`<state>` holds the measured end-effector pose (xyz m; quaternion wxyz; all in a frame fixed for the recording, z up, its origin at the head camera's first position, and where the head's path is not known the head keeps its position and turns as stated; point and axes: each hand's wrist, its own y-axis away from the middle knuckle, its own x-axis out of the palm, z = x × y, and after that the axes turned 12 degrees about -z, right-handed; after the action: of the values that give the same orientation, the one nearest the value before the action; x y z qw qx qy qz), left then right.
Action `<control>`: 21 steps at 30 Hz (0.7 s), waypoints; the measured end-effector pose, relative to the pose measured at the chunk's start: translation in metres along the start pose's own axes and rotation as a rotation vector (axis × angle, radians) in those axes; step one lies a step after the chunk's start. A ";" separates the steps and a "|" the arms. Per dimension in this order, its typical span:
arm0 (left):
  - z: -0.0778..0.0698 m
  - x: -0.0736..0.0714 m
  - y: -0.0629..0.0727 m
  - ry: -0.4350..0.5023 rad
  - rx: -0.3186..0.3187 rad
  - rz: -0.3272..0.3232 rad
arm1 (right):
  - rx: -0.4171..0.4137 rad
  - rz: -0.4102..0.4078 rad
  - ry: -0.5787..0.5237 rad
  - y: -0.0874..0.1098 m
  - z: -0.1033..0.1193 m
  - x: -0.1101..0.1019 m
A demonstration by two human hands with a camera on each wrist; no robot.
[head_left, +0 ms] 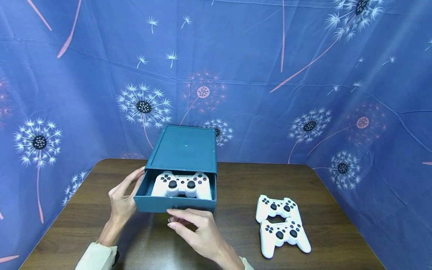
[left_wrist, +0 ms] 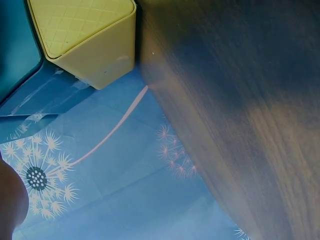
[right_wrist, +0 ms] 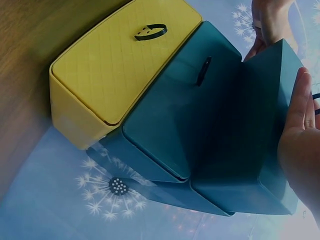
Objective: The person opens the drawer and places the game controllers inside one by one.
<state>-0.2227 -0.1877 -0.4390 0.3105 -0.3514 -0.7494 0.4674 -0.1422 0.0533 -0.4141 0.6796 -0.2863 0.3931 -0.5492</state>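
A teal drawer cabinet (head_left: 187, 148) stands on the table. Its top drawer (head_left: 158, 205) is pulled out, and one white game controller (head_left: 182, 183) lies inside, sticks and buttons facing up. At the drawer's front, my right hand (head_left: 200, 232) pinches the dark loop handle (right_wrist: 316, 96) between thumb and fingers. My left hand (head_left: 123, 200) rests with extended fingers against the left side of the cabinet. Only a blurred bit of that hand (left_wrist: 12, 200) appears in the left wrist view. Two more white controllers (head_left: 287, 234) lie close together on the table at right.
Below the pulled drawer, the right wrist view shows a closed teal drawer (right_wrist: 175, 110) and a yellow drawer (right_wrist: 125, 60), each with a black loop handle. The brown wooden table (head_left: 236, 187) meets a blue dandelion-print cloth (head_left: 249, 112) behind and at the sides.
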 end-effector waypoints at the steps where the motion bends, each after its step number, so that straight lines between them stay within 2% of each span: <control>1: 0.000 0.000 0.000 -0.001 0.001 -0.002 | 0.006 -0.001 0.001 0.000 0.000 0.000; 12: -0.001 0.000 0.000 -0.007 0.005 -0.008 | 0.052 -0.019 -0.009 -0.006 -0.005 0.002; 21: 0.003 0.000 0.002 0.000 0.018 -0.021 | 0.057 -0.038 0.003 -0.009 -0.011 0.002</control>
<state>-0.2246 -0.1888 -0.4416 0.3187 -0.3408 -0.7488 0.4708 -0.1557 0.0499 -0.4132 0.6765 -0.2736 0.3728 -0.5731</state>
